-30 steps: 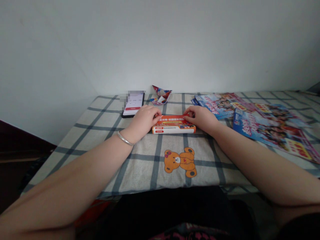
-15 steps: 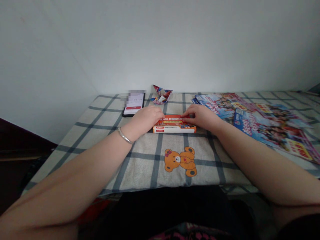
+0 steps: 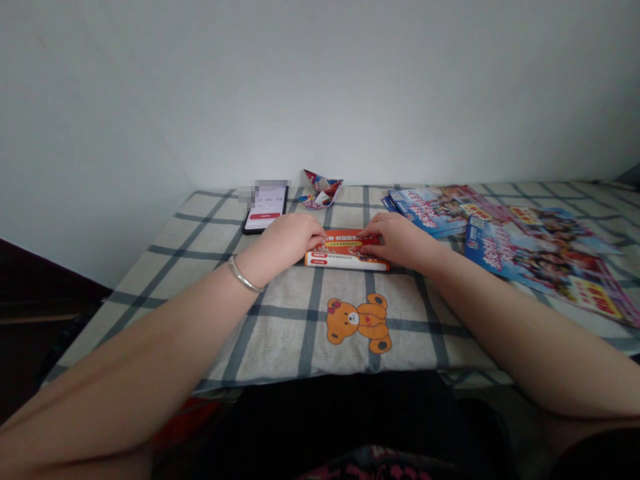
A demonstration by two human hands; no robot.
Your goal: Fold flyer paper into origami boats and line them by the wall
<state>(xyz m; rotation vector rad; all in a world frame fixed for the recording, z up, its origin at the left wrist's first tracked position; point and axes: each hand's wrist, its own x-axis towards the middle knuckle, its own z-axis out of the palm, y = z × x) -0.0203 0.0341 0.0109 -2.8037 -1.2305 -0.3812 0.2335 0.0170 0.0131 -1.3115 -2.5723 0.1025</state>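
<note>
- Both hands, left (image 3: 295,241) and right (image 3: 400,241), lie closer together than one second earlier, the fingertips now farther in over the folded paper (image 3: 343,244).
- Orientation: the folded paper's long axis runs left to right, roughly parallel to the table's near edge; its lettering reads upright from the near side.
- Appearance: a flat, narrow strip, with an orange-red upper face, pale lettering and a yellow bar; along the near side runs a white band with red labels at its left end.
- Left fingers: thumb and fingertips bunched together on the left part of the paper; whether they pinch or only press cannot be told.
- Right fingers: thumb and forefinger slightly apart, touching the right part of the paper's upper face.
- Position: the paper rests on the checked tablecloth (image 3: 280,333), beyond the printed bear (image 3: 357,323). Farther off stand a phone (image 3: 266,210), left, and a folded paper piece (image 3: 325,190); glossy flyers (image 3: 545,267) lie right.
</note>
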